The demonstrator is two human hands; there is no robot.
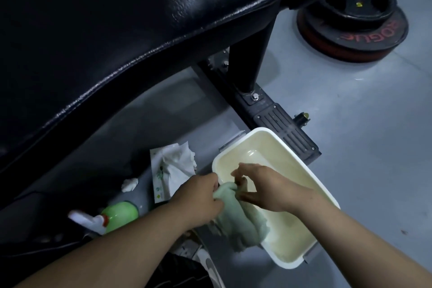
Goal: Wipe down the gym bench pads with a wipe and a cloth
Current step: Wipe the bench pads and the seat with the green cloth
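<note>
The bench pad (pixel 117 30) runs off the left edge (spray bottle (pixel 120 214) nozzle blurred).

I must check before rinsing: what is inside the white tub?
The white tub holds what looks like pale yellowish water. The left hand and right hand grip a green cloth over it, hiding its near-left part.

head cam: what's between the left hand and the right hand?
The pale green cloth. The left hand grips one end and the right hand pinches the other, over the white basin. This shows in the head view.
</note>
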